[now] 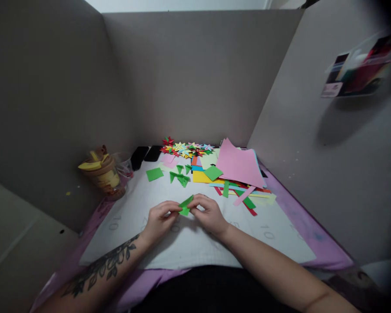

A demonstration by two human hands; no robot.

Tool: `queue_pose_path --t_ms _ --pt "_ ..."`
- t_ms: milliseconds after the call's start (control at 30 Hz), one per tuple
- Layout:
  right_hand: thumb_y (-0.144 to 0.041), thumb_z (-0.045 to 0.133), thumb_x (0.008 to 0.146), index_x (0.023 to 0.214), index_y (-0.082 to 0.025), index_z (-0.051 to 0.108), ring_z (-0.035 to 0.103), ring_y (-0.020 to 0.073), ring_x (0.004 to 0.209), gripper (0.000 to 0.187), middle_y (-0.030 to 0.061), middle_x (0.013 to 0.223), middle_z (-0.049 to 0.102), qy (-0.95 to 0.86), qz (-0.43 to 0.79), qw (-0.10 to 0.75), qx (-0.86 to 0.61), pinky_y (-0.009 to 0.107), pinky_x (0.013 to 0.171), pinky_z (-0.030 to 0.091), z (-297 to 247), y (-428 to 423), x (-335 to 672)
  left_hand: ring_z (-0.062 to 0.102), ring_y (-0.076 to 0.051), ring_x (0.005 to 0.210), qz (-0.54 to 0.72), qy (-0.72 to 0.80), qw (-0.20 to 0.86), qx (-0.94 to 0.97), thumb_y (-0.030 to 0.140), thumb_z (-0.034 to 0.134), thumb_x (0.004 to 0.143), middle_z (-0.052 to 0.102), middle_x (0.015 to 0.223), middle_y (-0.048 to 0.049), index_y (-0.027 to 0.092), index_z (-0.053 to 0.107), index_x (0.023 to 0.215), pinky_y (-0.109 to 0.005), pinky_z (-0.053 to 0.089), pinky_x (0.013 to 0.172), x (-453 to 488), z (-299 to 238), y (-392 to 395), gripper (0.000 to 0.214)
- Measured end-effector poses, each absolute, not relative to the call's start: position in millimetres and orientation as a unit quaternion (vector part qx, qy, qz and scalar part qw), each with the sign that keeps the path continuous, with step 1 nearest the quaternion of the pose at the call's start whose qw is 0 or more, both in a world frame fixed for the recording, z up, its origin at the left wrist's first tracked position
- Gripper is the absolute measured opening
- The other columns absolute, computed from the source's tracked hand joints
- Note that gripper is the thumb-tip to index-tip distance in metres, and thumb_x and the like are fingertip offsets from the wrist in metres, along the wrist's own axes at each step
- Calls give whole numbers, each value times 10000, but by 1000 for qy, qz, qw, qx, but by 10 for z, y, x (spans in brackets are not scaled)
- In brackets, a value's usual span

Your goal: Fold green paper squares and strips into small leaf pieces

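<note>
1. We look down at a desk (308, 237) under a purple cover, with a white gridded mat (273, 243) on top and grey partition walls around it.
2. Near the front middle of the mat, the left hand (161, 219) and the right hand (208, 213) meet around a small folded green paper piece (185, 205).
3. The grip of each hand is pressed together: thumb and fingers of both pinch the green paper piece, the left at its lower left end and the right at its right side. We see it held just above the mat, one corner pointing up to the right.
4. The left forearm carries a dark leaf tattoo.
5. Behind the hands lie several folded green shapes (180, 177), with a flat green square (154, 174) to their left.
6. To the right we see a stack of coloured sheets topped by a pink sheet (239, 165), with loose paper strips (244, 198) in front of it.
7. A heap of many-coloured paper stars (186, 149) sits at the back of the desk.
8. At the left edge stands a brown and yellow container (102, 174).
</note>
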State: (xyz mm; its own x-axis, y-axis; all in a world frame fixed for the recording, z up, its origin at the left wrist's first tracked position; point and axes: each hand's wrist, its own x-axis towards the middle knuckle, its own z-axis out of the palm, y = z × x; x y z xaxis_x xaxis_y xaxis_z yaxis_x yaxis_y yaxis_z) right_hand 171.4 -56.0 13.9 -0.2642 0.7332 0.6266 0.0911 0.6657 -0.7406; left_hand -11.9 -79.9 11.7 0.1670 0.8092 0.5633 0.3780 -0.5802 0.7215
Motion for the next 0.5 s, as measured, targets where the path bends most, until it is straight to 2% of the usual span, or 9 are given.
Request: queue_pose_path --t_ms 333,500 --pt "-164 651 734 704 -210 664 588 151 672 56 21 689 624 -711 295 565 -297 283 640 481 101 -573 1682 639 -170 761 536 417 200 706 190 654 735 693 762 -46 199 666 735 -290 506 715 -101 140 -820 15" --pt "-167 659 717 671 -192 628 580 147 658 61 21 683 617 -681 334 566 -323 281 645 471 61 -569 1655 634 -166 752 539 431 230 686 197 651 735 681 763 -50 181 646 704 -286 501 713 -98 91 -809 35"
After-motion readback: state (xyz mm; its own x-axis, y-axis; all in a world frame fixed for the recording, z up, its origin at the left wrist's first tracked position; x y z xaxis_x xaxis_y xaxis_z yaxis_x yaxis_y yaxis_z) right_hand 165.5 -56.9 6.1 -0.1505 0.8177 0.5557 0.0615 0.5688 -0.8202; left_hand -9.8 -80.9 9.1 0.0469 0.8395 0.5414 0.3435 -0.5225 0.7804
